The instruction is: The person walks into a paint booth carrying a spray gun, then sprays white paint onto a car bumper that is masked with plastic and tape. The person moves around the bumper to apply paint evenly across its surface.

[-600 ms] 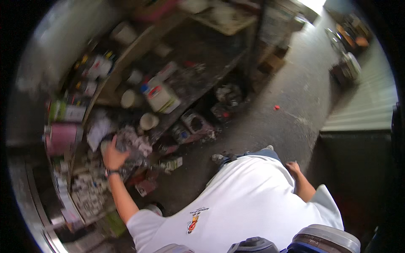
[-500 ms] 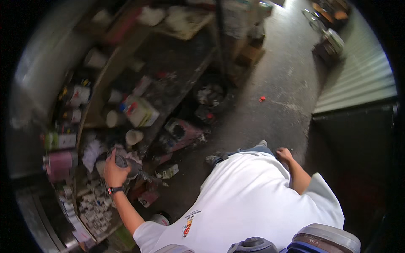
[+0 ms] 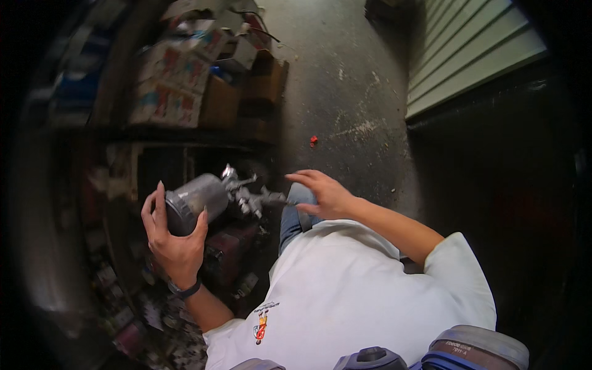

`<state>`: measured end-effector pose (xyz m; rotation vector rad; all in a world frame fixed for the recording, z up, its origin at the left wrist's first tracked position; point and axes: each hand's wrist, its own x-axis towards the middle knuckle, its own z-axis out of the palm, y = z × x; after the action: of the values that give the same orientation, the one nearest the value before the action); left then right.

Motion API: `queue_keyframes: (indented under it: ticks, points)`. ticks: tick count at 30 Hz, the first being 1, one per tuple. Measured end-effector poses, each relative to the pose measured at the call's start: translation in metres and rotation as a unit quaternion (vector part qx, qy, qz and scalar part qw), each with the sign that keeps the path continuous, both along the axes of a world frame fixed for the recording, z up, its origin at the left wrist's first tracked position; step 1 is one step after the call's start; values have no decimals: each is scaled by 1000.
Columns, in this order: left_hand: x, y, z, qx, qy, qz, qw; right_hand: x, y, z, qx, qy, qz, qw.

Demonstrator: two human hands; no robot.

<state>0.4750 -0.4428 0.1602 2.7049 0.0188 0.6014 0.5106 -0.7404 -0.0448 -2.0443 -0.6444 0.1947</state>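
My left hand is wrapped round the dark lid end of a spray gun's paint cup. The spray gun lies on its side in the air, its grey translucent cup toward my left palm and its silver metal body pointing right. My right hand hangs just right of the gun's metal end, fingers stretched and apart from the thumb, holding nothing. A narrow gap seems to separate those fingertips from the gun. The far side of the cup and the fingers behind it are partly hidden.
Stacked cartons and a brown box stand on the far left. Dim shelves with small blurred containers run down the left side. A small red scrap lies on the grey floor. A ribbed pale panel rises at right.
My left hand has lifted the spray gun off the cluttered shelf and brought it rightward. My right hand has come up from my side toward the gun, opening. The view has swung right.
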Motion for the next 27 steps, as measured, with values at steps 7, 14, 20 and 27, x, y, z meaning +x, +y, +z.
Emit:
queue_keyframes:
  ticks: [7, 14, 20, 27]
  points:
    - [205, -93, -1, -55, -25, -185, 981, 124, -9, 21, 8, -24, -145, 989]
    - [478, -261, 68, -42, 24, -323, 945, 330, -146, 86, -67, -54, -284, 955]
    - [653, -339, 94, -7, 60, -329, 942, 486, -200, 98, 16, 122, -247, 961]
    - [860, -386, 115, -13, 78, -226, 971, 718, -268, 130, 86, 83, -196, 973]
